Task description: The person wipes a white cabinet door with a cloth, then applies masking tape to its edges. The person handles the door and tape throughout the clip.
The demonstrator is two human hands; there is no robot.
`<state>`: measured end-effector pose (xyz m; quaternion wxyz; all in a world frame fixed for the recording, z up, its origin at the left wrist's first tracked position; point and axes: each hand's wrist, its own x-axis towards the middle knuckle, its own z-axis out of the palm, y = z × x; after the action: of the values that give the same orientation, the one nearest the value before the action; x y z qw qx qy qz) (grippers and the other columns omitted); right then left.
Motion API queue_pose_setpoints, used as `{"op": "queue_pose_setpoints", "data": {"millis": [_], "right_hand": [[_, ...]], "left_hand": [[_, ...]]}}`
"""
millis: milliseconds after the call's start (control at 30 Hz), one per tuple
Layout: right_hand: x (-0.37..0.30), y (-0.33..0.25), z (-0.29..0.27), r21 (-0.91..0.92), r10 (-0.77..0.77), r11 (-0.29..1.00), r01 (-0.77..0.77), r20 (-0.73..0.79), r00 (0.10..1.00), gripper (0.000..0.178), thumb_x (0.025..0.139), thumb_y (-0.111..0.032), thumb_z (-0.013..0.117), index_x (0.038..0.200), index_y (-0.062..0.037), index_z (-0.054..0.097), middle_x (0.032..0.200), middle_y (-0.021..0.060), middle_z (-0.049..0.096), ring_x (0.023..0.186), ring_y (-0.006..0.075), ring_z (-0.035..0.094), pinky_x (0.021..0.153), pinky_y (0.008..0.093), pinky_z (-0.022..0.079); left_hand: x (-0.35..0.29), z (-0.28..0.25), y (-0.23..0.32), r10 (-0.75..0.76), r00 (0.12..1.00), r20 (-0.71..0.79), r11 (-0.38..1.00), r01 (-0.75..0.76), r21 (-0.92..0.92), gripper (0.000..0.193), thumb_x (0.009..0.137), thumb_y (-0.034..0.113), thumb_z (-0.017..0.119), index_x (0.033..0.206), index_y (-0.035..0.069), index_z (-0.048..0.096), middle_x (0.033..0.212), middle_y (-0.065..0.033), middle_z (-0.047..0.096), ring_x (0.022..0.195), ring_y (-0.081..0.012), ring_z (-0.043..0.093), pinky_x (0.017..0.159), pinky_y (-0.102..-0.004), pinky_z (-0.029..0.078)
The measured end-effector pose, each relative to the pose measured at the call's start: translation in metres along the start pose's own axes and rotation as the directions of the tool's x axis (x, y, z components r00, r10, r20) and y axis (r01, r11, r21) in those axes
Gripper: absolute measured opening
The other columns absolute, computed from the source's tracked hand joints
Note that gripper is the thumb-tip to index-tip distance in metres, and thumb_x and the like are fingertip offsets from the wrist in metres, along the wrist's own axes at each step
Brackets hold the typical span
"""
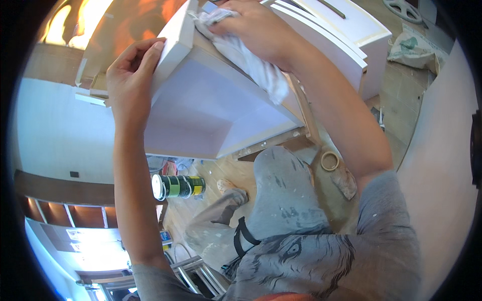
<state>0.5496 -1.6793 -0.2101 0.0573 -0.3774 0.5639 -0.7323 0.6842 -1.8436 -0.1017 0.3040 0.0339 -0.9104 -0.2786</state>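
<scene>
A white open-fronted cabinet box (201, 110) fills the upper middle of the head view, its hollow inside facing me. My left hand (131, 75) pinches the edge of a white panel (173, 47) on the box's left side, thumb and fingers closed on it. Up at the top, my right hand (251, 30) presses a crumpled white cloth (246, 57) against the box's upper edge. The cloth's loose end hangs down along that edge toward my forearm. Part of my right fingers is hidden in the cloth and by the frame's top.
More white panels (326, 37) stand behind at the upper right. Stacked green and black paint cans (178, 186) sit on the floor below the box. A roll of tape (329, 161) lies right of my leg. A sack (415, 50) and a metal ladder (198, 276) are farther off.
</scene>
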Motion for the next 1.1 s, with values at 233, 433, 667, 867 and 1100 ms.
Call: {"op": "queue_pose_setpoints", "data": {"millis": [233, 433, 667, 867, 1100], "right_hand": [[-0.069, -0.024, -0.002, 0.38, -0.091, 0.919, 0.105, -0.055, 0.994, 0.041, 0.092, -0.017, 0.065, 0.128, 0.0012, 0.065, 0.11, 0.0097, 0.07, 0.098, 0.0159, 0.066, 0.085, 0.0286, 0.052], [-0.126, -0.003, 0.049, 0.86, 0.049, 0.501, -0.095, 0.082, 0.995, 0.053, 0.098, -0.02, 0.062, 0.142, 0.0056, 0.051, 0.125, 0.0177, 0.066, 0.113, 0.0239, 0.065, 0.102, 0.035, 0.052], [-0.142, 0.01, 0.144, 0.844, 0.144, 0.451, -0.289, 0.251, 0.957, 0.057, 0.108, -0.033, 0.051, 0.148, 0.0082, 0.045, 0.154, 0.0225, 0.048, 0.132, 0.0232, 0.056, 0.11, 0.034, 0.045], [-0.132, 0.022, 0.195, 0.421, 0.162, 0.876, -0.234, 0.201, 0.966, 0.034, 0.104, -0.018, 0.058, 0.128, 0.0055, 0.064, 0.152, 0.0139, 0.051, 0.131, 0.0213, 0.055, 0.107, 0.0322, 0.044], [-0.111, 0.023, 0.222, 0.066, 0.093, 0.99, -0.121, 0.32, 0.943, 0.02, 0.078, 0.001, 0.083, 0.096, 0.0022, 0.074, 0.118, 0.0119, 0.065, 0.097, 0.0135, 0.062, 0.084, 0.0285, 0.052]], "left_hand": [[-0.002, -0.008, 0.001, 0.053, 0.999, 0.01, 0.998, -0.053, 0.023, 0.022, 0.093, 0.019, 0.076, 0.102, -0.001, 0.077, 0.08, 0.0025, 0.067, 0.075, -0.0037, 0.058, 0.067, -0.0201, 0.044], [-0.045, -0.035, -0.003, 0.057, 0.956, -0.288, 0.967, -0.125, -0.223, 0.018, 0.095, 0.013, 0.072, 0.106, -0.001, 0.075, 0.085, 0.0022, 0.067, 0.075, -0.0041, 0.056, 0.068, -0.0203, 0.043], [-0.223, -0.034, -0.076, -0.421, 0.876, 0.233, 0.644, 0.47, -0.604, 0.057, 0.098, 0.013, 0.068, 0.15, 0.002, 0.048, 0.131, -0.0089, 0.063, 0.118, -0.0168, 0.061, 0.102, -0.0333, 0.049], [-0.225, -0.036, -0.091, -0.348, 0.874, 0.339, 0.476, 0.476, -0.739, 0.067, 0.093, 0.017, 0.077, 0.151, 0.001, 0.046, 0.132, -0.0067, 0.062, 0.118, -0.0142, 0.059, 0.101, -0.0317, 0.049], [-0.26, -0.126, -0.152, -0.373, 0.847, 0.379, 0.649, 0.53, -0.546, 0.044, 0.077, 0.025, 0.091, 0.107, 0.001, 0.07, 0.098, -0.0019, 0.07, 0.092, -0.01, 0.064, 0.081, -0.0286, 0.051]]}}
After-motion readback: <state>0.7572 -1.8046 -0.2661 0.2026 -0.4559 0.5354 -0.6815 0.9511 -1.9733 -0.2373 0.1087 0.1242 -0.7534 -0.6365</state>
